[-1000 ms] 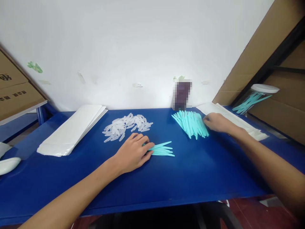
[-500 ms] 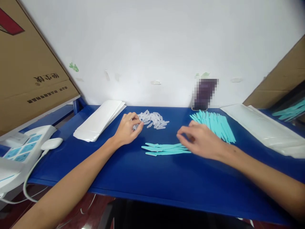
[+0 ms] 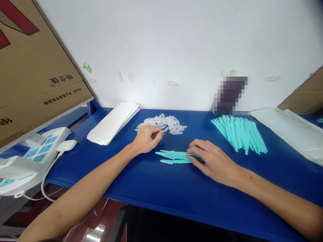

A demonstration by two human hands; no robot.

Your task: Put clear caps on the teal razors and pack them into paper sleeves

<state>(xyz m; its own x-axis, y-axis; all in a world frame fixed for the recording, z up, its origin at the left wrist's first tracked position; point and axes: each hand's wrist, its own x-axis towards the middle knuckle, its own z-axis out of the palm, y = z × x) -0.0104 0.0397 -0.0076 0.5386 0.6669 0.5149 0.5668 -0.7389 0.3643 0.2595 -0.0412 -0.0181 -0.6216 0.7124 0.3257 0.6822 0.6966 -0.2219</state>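
My left hand [image 3: 148,138] is closed in a pinch at the front of a heap of small translucent blade caps [image 3: 174,122]. One cap [image 3: 165,129] shows at its fingertips, partly hidden by the finger and thumb. My right hand [image 3: 208,158] lies over the right ends of a few turquoise eyebrow razors [image 3: 174,155], side by side on the blue table. Its fingers and thumb close around the handle of one razor, mostly hidden under the hand. To the right of that hand, a fanned pile of more turquoise razors [image 3: 241,134] rests near the wall.
White flat packets [image 3: 113,124] lie at the back left of the blue table [image 3: 151,181]; a plastic bag [image 3: 287,131] lies at the right. A power strip [image 3: 42,151] with a white plug and cable stands left. Cardboard boxes [image 3: 42,67] flank the table. A blurred phone-like object [image 3: 229,95] leans on the wall.
My right hand has come down onto the front razors and closed on one. The left hand has drawn slightly right and forward from the caps. The view has shifted a little.
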